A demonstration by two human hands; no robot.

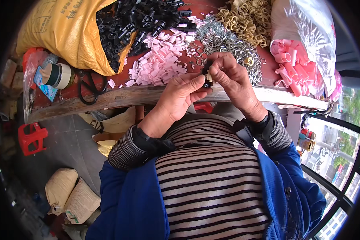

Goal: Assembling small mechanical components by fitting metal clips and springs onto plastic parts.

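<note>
Above the table's near edge, my left hand (182, 93) is closed, thumb on top, round a small black plastic part (207, 84). A beige clip-like piece (209, 77) sits against that part, between my two thumbs. My right hand (235, 82) is closed too, its thumb and fingers pinching at the upper end of the black part and the beige piece; its fingers hide how the two meet. Just beyond my hands lie a pile of pale pink plastic pieces (159, 56) and a heap of silvery metal clips (232, 42).
A yellow sack (64, 32) spills black plastic parts (132, 24) at the far left. Beige clips (250, 20) lie at the back. A white plastic bag (304, 24) holds pink curved pieces (294, 66) at right. Black-handled scissors (93, 90) and a jar (62, 76) stand left.
</note>
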